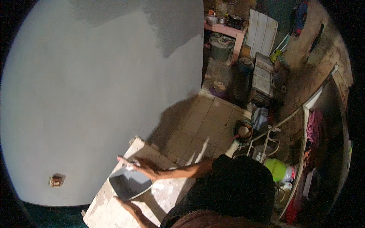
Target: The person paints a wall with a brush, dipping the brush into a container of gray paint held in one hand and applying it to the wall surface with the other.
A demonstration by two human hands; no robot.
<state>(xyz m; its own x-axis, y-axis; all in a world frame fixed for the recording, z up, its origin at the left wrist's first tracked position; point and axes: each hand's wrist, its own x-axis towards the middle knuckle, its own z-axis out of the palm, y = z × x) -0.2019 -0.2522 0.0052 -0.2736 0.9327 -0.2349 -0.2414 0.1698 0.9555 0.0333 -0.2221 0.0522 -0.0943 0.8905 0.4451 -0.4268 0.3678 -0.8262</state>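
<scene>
A light-rimmed tub (131, 185) with rounded corners and a dark grey inside, perhaps paint, is at a pale, stained board-like surface (99, 201). Along the tub's far rim lies my right hand (140, 168), its arm reaching in from the black sleeve; one finger points outward past the rim. Something whitish shows by those fingers, too blurred to name. Against the near side of the tub is my left hand (127, 205), fingers partly hidden. The tub sits between both hands; whether it rests on the surface or is lifted is unclear.
A grey wall (106, 95) with a darker patch (171, 30) rises at the left, bearing a small socket (56, 181). Tiled floor (199, 121) runs beyond the surface. Along the right are a rack (272, 136), a yellow-green container (275, 170) and a pink table (237, 36) with pots.
</scene>
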